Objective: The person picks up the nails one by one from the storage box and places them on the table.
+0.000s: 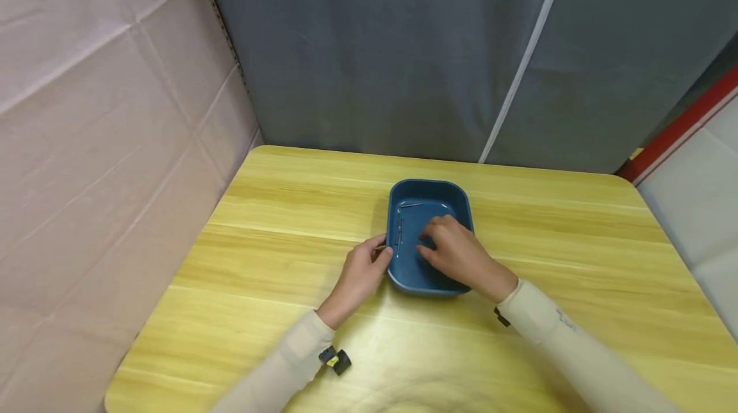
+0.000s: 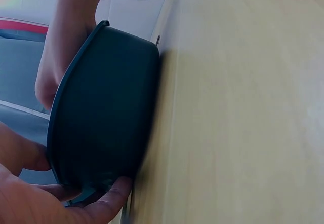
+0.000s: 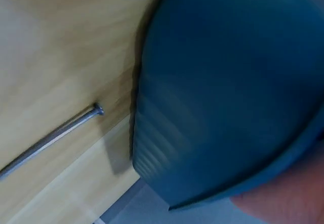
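Note:
A deep blue plastic tray with rounded corners stands on the table, with several thin metal nails lying along its left side. Another nail lies near the far end. My left hand grips the tray's left side, thumb at the rim; in the left wrist view its fingers press low on the outer wall. Over the right half of the tray reaches my right hand, fingers bent and thumb apart from them, with nothing showing between. The right wrist view catches only a blurred part of this hand.
A long nail lies on the wooden table beside the tray, in the right wrist view. Behind the table's far edge hangs a grey curtain. A pale cloth wall runs along the left.

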The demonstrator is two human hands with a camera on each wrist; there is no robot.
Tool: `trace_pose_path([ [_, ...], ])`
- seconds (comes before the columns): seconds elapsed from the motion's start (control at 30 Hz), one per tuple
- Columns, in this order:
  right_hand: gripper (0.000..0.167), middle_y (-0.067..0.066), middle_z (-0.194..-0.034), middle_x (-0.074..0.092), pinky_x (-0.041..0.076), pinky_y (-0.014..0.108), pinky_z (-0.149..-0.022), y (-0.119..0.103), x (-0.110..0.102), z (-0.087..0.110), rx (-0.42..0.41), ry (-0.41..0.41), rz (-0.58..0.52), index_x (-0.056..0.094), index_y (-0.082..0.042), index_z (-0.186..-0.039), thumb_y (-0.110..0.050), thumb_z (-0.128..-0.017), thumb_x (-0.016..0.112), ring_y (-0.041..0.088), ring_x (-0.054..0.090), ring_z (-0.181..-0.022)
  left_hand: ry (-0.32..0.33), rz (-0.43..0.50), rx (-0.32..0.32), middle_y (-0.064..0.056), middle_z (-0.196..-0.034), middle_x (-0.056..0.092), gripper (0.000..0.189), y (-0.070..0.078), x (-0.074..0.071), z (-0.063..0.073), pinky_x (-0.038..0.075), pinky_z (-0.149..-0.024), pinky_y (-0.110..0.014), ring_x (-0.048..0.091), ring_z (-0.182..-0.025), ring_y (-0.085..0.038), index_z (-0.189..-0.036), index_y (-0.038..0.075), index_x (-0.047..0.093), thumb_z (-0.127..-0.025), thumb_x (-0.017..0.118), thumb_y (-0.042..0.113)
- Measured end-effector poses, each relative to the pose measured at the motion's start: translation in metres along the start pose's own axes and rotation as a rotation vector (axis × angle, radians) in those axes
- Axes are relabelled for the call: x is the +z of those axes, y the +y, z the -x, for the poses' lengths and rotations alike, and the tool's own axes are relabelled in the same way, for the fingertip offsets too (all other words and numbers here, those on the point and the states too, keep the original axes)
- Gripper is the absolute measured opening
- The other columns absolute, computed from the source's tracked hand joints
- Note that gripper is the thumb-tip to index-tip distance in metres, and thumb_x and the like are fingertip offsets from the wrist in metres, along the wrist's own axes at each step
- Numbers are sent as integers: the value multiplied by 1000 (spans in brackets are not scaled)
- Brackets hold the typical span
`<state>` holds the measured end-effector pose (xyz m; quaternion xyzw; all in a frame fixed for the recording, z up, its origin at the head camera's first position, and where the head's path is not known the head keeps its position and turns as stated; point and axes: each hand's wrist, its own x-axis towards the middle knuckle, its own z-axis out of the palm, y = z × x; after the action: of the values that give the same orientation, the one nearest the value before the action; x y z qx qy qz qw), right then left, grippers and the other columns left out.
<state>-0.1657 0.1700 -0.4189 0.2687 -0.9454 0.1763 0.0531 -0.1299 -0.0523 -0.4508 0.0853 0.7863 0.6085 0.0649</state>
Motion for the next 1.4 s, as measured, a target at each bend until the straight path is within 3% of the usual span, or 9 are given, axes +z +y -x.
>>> trace_pose_path([
  [0.23,18,15,-99,76,61,50,-86,4,7,-23,10,-46,20,84,2,-103,-14,-95,83,33,69,-95,4,-10,8,-21,-128,76,44,0,1,-1,62,-93,-42,76,-116,-30,-156,-6,57,-115,55,11],
  [0.33,17,11,-90,72,58,50,-85,4,12,-31,11,-67,31,81,1,-94,-16,-95,84,29,65,-85,6,-14,7,-22,-129,76,44,0,2,-1,62,-93,-41,76,-116,-31,-155,-7,57,-115,55,11],
  [0.53,28,6,-77,60,56,57,-96,-3,19,-34,-12,-95,49,73,-4,-77,-21,-95,87,25,57,-74,-2,-11,10,-20,-129,76,44,0,4,0,62,-91,-38,76,-116,-29,-155,-7,57,-115,55,11],
  [0.67,32,9,-84,62,58,50,-81,-8,22,-31,-22,-82,91,76,-2,-83,-29,-94,89,28,56,-78,0,-18,16,-16,-127,78,44,1,5,-1,61,-90,-37,75,-115,-27,-154,-6,58,-114,56,11],
  [0.73,36,12,-89,64,54,46,-69,-10,23,-29,-22,-76,118,78,-1,-88,-35,-94,89,29,55,-80,1,-26,18,-15,-126,78,44,2,5,-1,61,-90,-37,75,-114,-26,-154,-5,59,-114,56,12],
  [0.9,41,17,-96,66,56,47,-69,-12,24,-26,-28,-74,186,78,0,-93,-38,-95,89,32,56,-83,4,-33,12,-15,-127,78,44,3,6,-1,61,-92,-38,75,-116,-25,-155,-5,59,-114,56,12],
  [1.2,20,19,-96,69,59,53,-77,-12,21,-20,-27,-73,176,80,3,-87,-15,-92,87,35,61,-85,5,-29,26,-21,-130,76,44,1,9,0,61,-97,-41,75,-119,-29,-153,-8,59,-113,56,12],
  [1.4,4,19,-94,70,60,55,-77,-12,19,-14,-42,-31,225,81,4,-90,4,-91,77,38,62,-87,7,-43,43,-23,-131,76,45,1,9,-1,62,-97,-39,75,-117,-28,-151,-10,59,-112,55,12],
])
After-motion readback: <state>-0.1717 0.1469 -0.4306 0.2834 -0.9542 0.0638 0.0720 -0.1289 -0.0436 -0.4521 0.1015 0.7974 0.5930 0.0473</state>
